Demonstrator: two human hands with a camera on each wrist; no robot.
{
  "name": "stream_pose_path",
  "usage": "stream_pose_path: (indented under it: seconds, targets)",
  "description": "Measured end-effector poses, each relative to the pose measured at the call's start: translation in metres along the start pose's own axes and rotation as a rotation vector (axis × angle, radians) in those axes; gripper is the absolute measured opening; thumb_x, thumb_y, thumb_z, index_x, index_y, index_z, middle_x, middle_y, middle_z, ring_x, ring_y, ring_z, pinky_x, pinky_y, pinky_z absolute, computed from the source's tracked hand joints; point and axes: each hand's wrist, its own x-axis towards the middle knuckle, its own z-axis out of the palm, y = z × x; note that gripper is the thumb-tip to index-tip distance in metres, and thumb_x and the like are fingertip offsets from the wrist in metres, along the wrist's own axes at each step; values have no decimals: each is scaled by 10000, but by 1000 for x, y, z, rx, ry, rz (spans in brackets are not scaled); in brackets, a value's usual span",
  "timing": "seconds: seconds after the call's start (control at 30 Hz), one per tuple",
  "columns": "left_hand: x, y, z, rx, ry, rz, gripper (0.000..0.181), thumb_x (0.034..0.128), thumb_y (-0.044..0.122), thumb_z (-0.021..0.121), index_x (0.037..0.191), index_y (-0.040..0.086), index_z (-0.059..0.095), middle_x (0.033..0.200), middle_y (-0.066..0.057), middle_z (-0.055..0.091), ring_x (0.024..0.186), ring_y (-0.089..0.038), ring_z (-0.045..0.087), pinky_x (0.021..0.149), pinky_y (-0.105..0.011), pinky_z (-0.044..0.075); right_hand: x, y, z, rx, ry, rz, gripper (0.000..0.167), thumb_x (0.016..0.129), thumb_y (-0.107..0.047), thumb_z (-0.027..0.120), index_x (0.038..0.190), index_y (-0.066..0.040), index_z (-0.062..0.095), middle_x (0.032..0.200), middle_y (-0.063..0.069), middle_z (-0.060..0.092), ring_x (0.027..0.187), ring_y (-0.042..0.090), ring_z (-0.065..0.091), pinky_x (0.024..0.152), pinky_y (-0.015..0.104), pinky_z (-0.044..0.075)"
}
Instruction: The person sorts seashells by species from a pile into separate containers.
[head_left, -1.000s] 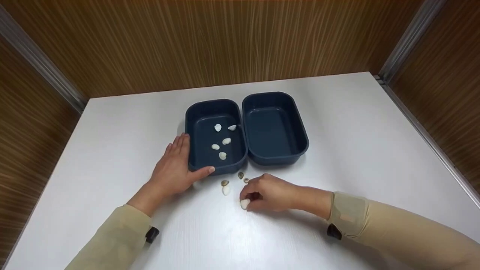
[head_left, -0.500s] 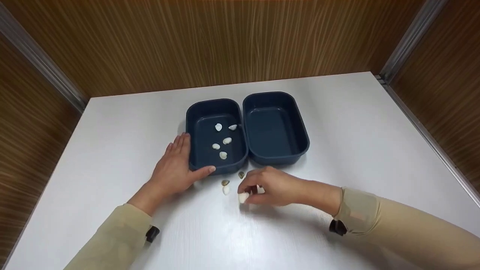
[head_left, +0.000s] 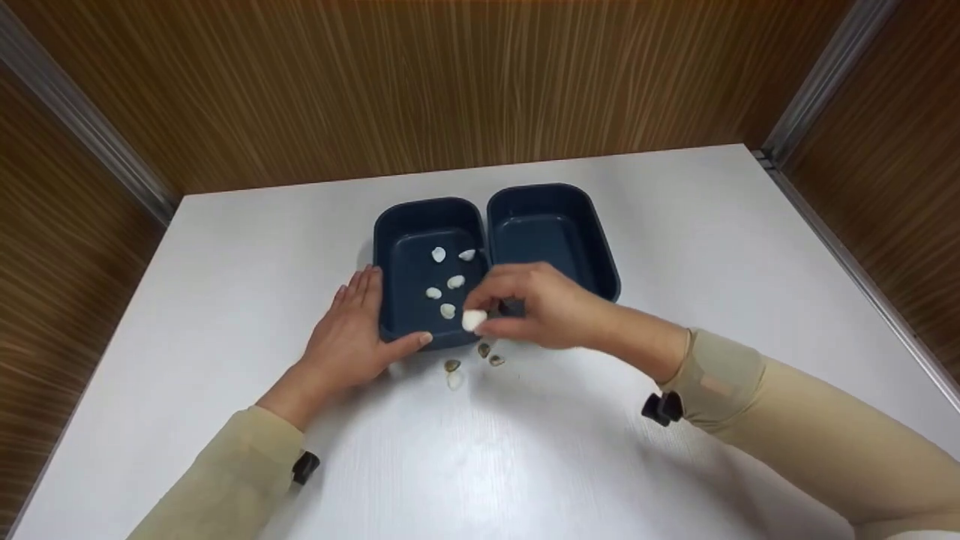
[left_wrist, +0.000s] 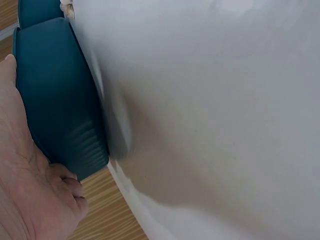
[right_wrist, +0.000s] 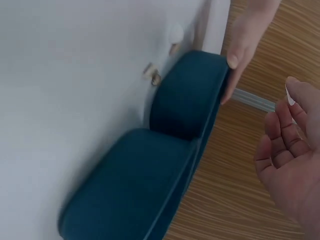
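Between thumb and fingers the right hand (head_left: pixel 547 307) pinches a white shell (head_left: pixel 474 320), held over the near right corner of the left blue container (head_left: pixel 435 341). In the right wrist view the right hand (right_wrist: pixel 295 150) shows a sliver of the white shell (right_wrist: pixel 289 95) at its fingertips. The left hand (head_left: pixel 345 337) lies with straight fingers along that container's left side, thumb at its near rim; the left wrist view shows the left hand (left_wrist: pixel 35 185) against the container's wall (left_wrist: pixel 60 95). Several white shells (head_left: pixel 456 282) lie inside.
A second blue container (head_left: pixel 611 281) stands directly right of the first, partly covered by the right hand. On the white table (head_left: pixel 225 300), just in front of the containers, lie brown shells (head_left: pixel 452 365) and a white shell (head_left: pixel 455 381). Wood-patterned panels (head_left: pixel 465 90) surround the table.
The right hand has lifted the white shell off the table and carried it away from the body, up to the left container's near edge. The left hand has stayed in place.
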Motion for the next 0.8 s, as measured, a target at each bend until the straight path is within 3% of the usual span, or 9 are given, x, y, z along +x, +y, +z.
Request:
stream_pose_path:
  seconds: [0.37, 0.8]
  targets:
    - [0, 0, -1, -3, -2, 0, 1331, 880, 897, 511, 1659, -89, 73, 1737, -272, 117, 1625, -376, 103, 1303, -538, 111, 32, 18, -5, -64, 34, 57, 187, 952, -152, 818, 1122, -77, 794, 1100, 41, 760, 1067, 215, 680, 951, 416, 562]
    - [1, 1, 1, -10, -7, 0, 1329, 883, 899, 501, 1658, -89, 69, 1738, -273, 112, 1627, -368, 90, 1305, -532, 93, 46, 53, 5, -77, 75, 145, 192, 929, -152, 844, 1099, -72, 805, 1090, 54, 783, 1056, 262, 665, 975, 449, 506]
